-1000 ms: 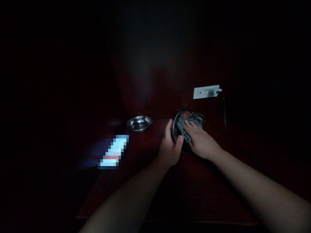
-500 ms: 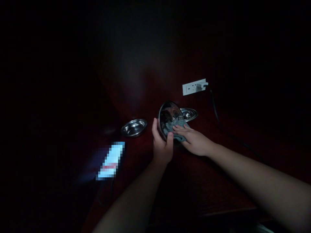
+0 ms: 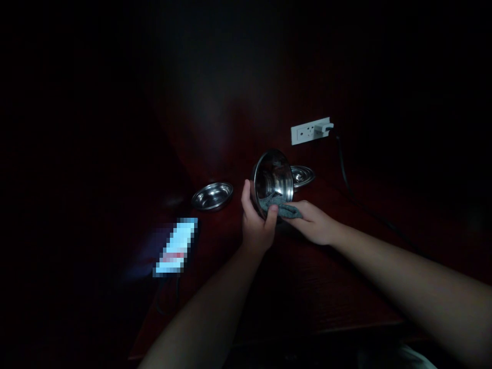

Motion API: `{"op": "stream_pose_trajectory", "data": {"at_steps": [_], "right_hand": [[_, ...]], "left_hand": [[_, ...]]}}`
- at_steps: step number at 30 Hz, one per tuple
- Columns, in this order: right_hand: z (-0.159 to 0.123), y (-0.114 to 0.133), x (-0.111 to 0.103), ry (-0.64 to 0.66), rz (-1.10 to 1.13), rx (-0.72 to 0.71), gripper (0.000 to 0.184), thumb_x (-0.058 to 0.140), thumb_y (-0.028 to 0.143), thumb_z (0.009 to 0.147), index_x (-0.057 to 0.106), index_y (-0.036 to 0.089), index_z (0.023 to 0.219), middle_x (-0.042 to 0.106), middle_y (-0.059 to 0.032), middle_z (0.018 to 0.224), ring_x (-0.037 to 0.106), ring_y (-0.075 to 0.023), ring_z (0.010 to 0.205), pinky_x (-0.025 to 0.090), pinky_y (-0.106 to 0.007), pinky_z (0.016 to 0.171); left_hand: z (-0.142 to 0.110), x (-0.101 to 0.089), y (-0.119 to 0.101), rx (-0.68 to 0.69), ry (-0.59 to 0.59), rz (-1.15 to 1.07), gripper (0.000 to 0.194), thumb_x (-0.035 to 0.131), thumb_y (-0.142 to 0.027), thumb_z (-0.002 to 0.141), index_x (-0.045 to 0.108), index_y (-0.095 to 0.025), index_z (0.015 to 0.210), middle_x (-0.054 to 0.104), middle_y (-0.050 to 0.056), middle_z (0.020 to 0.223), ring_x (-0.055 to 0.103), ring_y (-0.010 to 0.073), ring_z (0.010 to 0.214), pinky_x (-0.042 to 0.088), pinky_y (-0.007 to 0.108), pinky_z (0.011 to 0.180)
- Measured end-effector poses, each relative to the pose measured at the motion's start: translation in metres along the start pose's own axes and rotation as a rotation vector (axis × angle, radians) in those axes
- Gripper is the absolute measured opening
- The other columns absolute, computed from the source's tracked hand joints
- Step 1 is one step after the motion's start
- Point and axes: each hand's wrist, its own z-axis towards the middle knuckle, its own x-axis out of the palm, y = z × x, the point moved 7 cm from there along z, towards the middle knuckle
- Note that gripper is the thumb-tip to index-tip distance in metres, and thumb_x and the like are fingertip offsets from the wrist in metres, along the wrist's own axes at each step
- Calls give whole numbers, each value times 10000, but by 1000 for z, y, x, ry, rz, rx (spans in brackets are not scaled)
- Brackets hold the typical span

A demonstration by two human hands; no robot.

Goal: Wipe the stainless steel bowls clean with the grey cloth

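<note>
My left hand [image 3: 258,225] grips a shiny steel bowl [image 3: 282,179] by its near left side, thumb at the rim. The bowl is tilted on its side, so its inside shows. A grey-green cloth [image 3: 290,210] lies over the bowl's lower rim, partly inside it. My right hand [image 3: 313,223] holds the cloth against the lower right of the bowl; its fingertips are hidden behind cloth and bowl.
A shallow steel dish [image 3: 212,197] sits to the left, and another steel dish [image 3: 302,176] is partly hidden behind the bowl. A lit phone [image 3: 177,248] lies at left. A socket [image 3: 310,131] with a plug and a dark cable [image 3: 346,179] is on the wall above the dark red table [image 3: 338,297].
The right hand has moved from the bowl's inside to its lower outer edge, folding the cloth over the rim. The bowl has turned, showing more of its inner wall.
</note>
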Motion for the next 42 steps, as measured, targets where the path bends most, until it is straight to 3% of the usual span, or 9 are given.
{"op": "stream_pose_trajectory", "data": {"at_steps": [6,13,18,22,26,31,34,36,42], "right_hand": [[0,-9,-4,-46,31,25,262,421,336,878,591,149,810,580,-9,720,508,-131,655,425,-264,622],[0,-6,-4,12,-205,-15,234,442,280,859,603,159,740,586,-15,657,513,-128,587,422,-270,598],[2,-7,-2,30,-380,-36,256,430,238,855,638,187,996,671,-60,969,622,-192,895,474,-338,822],[2,-19,-3,-12,-510,7,347,450,221,834,599,184,1145,602,-77,1203,532,-230,1145,374,-413,1020],[1,-27,-4,-38,-538,38,387,435,210,838,563,157,1200,552,-93,1270,482,-232,1203,328,-423,1062],[1,-17,-5,-25,-405,1,286,415,236,864,623,199,1057,648,-65,1099,584,-218,1058,402,-416,979],[1,-12,-4,-12,-308,12,227,422,262,868,630,172,857,658,-42,805,619,-173,743,486,-337,739],[1,-10,-3,-14,-229,20,237,427,270,868,596,157,746,597,-15,666,546,-133,597,453,-278,603],[1,-3,-2,-35,-49,-28,241,433,296,872,564,150,732,563,-1,669,501,-109,606,411,-238,590]], "left_hand": [[-1,1,1,22,9,0,740,511,-368,817,86,-241,1409,280,92,1464,320,219,1325,282,377,1092],[0,-1,2,27,-17,13,732,507,-365,822,89,-238,1410,269,98,1469,311,217,1330,270,370,1097],[-1,-1,5,22,-18,39,720,509,-347,826,102,-234,1409,281,87,1464,332,203,1318,290,352,1089],[-1,0,7,20,-23,25,713,514,-343,823,117,-243,1407,279,80,1466,332,209,1318,292,355,1089],[-2,1,8,24,-23,-7,724,526,-344,815,119,-251,1407,276,80,1467,328,221,1321,296,370,1089],[-1,2,9,29,-20,-31,728,529,-344,813,118,-250,1407,279,84,1465,324,226,1323,284,390,1097],[-1,1,9,31,-21,-27,730,534,-344,810,121,-252,1405,272,83,1468,319,228,1325,280,394,1098],[-1,1,9,33,-18,-29,729,529,-344,813,116,-252,1406,274,84,1467,317,228,1326,276,395,1100],[-1,0,7,40,-14,-41,727,527,-347,814,115,-255,1406,274,83,1467,321,226,1325,281,388,1096]]}}
